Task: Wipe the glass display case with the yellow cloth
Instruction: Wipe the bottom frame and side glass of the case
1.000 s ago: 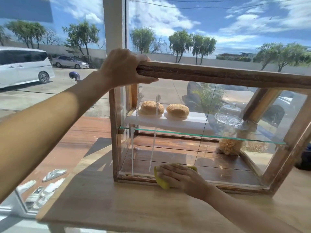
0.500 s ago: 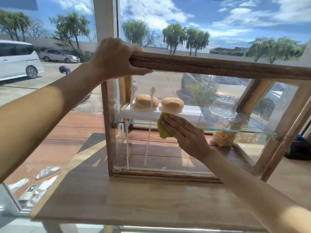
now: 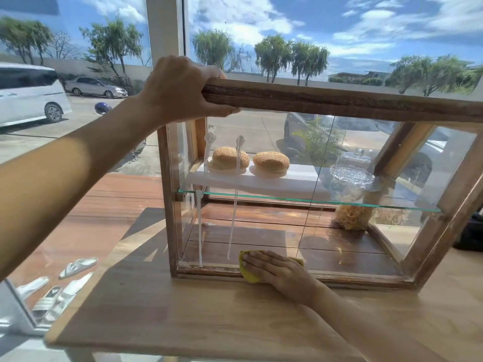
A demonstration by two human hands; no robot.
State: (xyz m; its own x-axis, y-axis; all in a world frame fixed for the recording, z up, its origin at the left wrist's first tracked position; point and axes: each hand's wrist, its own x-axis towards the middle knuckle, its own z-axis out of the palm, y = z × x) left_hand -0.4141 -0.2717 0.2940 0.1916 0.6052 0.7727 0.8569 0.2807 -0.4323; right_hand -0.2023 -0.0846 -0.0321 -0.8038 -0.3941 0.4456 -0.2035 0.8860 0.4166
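Observation:
A wood-framed glass display case [image 3: 339,103] stands on a wooden table [image 3: 183,317] by a window. My left hand [image 3: 180,90] grips the top left corner of its frame. My right hand [image 3: 277,273] lies flat on the yellow cloth [image 3: 249,276] and presses it against the front glass at the bottom edge, left of centre. Two white streaks of foam [image 3: 236,194] run down the glass to the left of the cloth. Most of the cloth is hidden under my fingers.
Inside the case, two round buns [image 3: 270,162] sit on a white board on the glass shelf [image 3: 300,201], with a glass dome [image 3: 351,171] at the right. Sandals [image 3: 75,266] lie on the floor at the left. A dark object [image 3: 470,233] sits at the right edge.
My right hand went with the cloth from the bottom of the glass up to the shelf height, then back down to the bottom edge. The left hand has kept its grip on the frame.

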